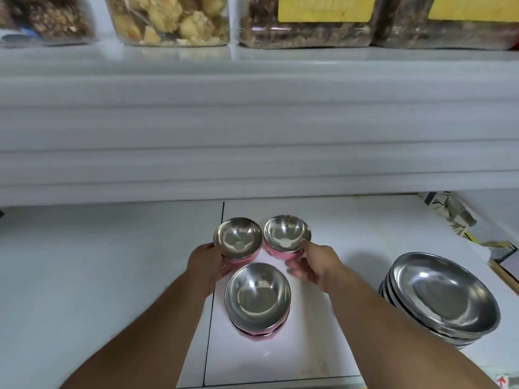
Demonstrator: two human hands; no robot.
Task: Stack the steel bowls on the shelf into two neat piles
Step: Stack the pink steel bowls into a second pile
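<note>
Three small steel bowls with pink outsides stand on the white lower shelf [112, 276]. The far left bowl [238, 238] is gripped at its left side by my left hand [209, 263]. The far right bowl [286, 233] is touched at its right rim by my right hand [314, 265], thumb on the edge, fingers loosely spread below. The near bowl [257, 296] sits on top of another pink bowl, between my two forearms.
A pile of several large steel dishes [441, 293] stands at the right. Crumpled paper [449, 211] lies at the back right. An upper shelf [252, 122] overhangs, carrying clear jars of snacks [168, 21].
</note>
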